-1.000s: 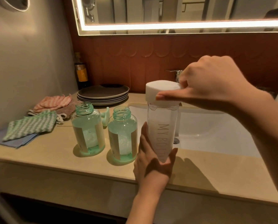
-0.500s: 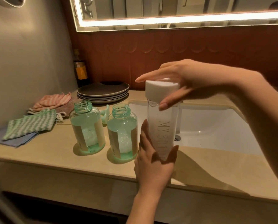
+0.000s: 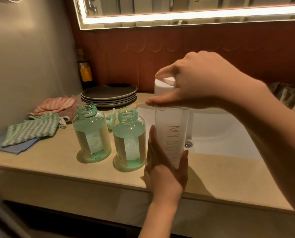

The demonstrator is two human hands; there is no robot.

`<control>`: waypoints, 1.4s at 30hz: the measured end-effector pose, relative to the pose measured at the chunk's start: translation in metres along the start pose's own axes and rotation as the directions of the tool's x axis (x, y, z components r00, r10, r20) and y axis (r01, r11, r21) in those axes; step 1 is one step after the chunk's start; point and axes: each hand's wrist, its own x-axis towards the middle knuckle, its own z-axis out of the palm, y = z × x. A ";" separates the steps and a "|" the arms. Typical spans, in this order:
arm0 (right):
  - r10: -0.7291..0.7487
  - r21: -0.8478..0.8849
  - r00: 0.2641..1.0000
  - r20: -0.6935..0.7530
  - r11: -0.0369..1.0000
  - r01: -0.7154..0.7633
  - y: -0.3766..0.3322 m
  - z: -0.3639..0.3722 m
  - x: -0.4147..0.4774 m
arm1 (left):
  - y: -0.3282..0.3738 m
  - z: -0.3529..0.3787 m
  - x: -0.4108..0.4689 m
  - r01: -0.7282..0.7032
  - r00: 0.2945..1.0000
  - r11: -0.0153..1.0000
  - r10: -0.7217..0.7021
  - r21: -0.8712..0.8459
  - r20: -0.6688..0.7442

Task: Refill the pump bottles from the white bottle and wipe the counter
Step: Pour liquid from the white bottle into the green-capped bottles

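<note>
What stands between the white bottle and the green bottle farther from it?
The nearer green bottle, neck open, stands between the white bottle and the farther green bottle; the head view shows this.

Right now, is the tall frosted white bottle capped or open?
Capped. The square white cap tops the frosted white bottle, held by the right hand; the left hand holds the base. Tightness: cannot tell.

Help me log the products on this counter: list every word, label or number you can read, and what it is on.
"MY BOTTL": down the side of the white bottle; the left hand hides the rest.
Tan labels on the two pump bottles: no text readable.
Yellow label on the dark bottle by the wall: too blurred to read.
</note>
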 end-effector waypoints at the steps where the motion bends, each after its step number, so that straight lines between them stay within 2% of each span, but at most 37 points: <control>1: 0.005 -0.001 1.000 -0.004 1.000 -0.005 0.000 0.000 0.001 | 0.000 0.002 -0.001 -0.015 1.000 1.000 0.015 0.008 -0.027; 5: 0.016 -0.007 0.999 -0.044 1.000 -0.016 -0.001 0.002 0.000 | 0.004 0.005 0.000 -0.045 0.994 0.998 0.048 0.040 -0.093; 10: 0.056 -0.029 0.992 -0.112 0.998 -0.060 -0.005 0.005 -0.004 | -0.007 -0.002 0.001 -0.012 0.998 0.999 0.014 -0.037 0.066; 16: 0.094 0.100 0.972 -0.216 0.992 -0.073 -0.010 0.008 -0.017 | -0.001 -0.022 -0.005 0.002 0.985 0.989 0.023 -0.147 0.172; 19: 0.079 0.166 0.970 -0.229 0.985 -0.041 -0.019 -0.001 -0.022 | 0.000 -0.046 -0.016 0.041 0.984 0.978 -0.004 -0.205 0.178; 22: -0.015 0.275 0.972 -0.234 0.958 0.081 -0.035 -0.009 -0.018 | 0.005 -0.074 -0.029 0.118 0.984 0.957 -0.078 -0.263 0.158; 26: -0.098 0.602 0.969 -0.228 0.768 0.219 -0.060 -0.014 -0.004 | -0.001 -0.114 -0.034 0.143 0.990 0.955 -0.134 -0.259 0.051; 30: -0.055 0.809 0.984 -0.172 0.562 0.173 -0.075 -0.010 0.025 | -0.019 -0.150 -0.020 0.123 0.985 0.955 -0.150 -0.271 -0.080; 37: 0.058 0.890 0.995 -0.075 0.454 0.041 -0.062 0.027 0.088 | -0.043 -0.191 0.037 0.129 0.964 0.972 -0.169 -0.196 -0.206; 42: 0.100 0.936 0.980 0.173 0.293 -0.195 -0.038 0.088 0.117 | -0.079 -0.196 0.078 0.147 0.940 0.961 -0.209 -0.233 -0.270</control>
